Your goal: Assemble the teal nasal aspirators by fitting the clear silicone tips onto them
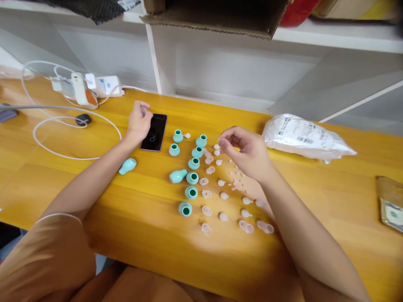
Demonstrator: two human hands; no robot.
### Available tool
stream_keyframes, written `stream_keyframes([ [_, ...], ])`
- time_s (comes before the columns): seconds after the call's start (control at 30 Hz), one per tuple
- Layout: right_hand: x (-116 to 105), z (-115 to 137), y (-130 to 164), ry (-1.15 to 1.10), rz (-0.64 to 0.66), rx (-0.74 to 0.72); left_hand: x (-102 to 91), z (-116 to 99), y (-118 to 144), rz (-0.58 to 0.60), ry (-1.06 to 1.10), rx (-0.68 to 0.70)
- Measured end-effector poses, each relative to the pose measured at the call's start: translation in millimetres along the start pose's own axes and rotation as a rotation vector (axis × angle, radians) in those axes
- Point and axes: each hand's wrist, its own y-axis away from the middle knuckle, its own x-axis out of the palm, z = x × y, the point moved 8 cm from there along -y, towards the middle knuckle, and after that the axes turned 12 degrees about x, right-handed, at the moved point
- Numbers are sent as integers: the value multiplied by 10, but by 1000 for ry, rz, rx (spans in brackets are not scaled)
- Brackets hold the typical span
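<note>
My left hand [140, 121] is closed above the black phone [156, 132], its fingers curled round a small translucent plastic piece [144, 111], partly hidden. My right hand [245, 151] hovers over the small white parts with thumb and forefinger pinched; what is between the tips is too small to make out. Several turquoise vase-shaped bottles [194, 163] stand in a rough column, mouths up. Two more lie on their sides, one turquoise bottle [178, 176] by the column and another [127, 166] beside my left forearm. Clear plastic rings [207, 210] and white round stoppers [223, 196] sit in rows to their right.
A white plastic parcel [307, 137] lies at the back right. Chargers and a power strip [108, 85] with looping white cable [67, 157] occupy the left. A clear phone case [390, 201] is at the right edge. An open cardboard box [214, 25] overhangs from the shelf.
</note>
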Motion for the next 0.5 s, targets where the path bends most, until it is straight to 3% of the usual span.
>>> stream_keyframes([
  [0.1, 34, -28, 3, -43, 15, 44, 106, -549, 181, 127, 221, 156],
  [0.17, 85, -44, 10, -102, 39, 79, 173, -971, 437, 295, 345, 256],
  [0.27, 185, -57, 34, -215, 81, 127, 135, -1489, 863, 455, 449, 405],
  [0.4, 281, -38, 75, -275, 114, 139, 122, -1731, 1221, 637, 376, 537],
  [0.5, 287, -21, 90, -245, 115, 130, 140, -1622, 1157, 604, -22, 604],
])
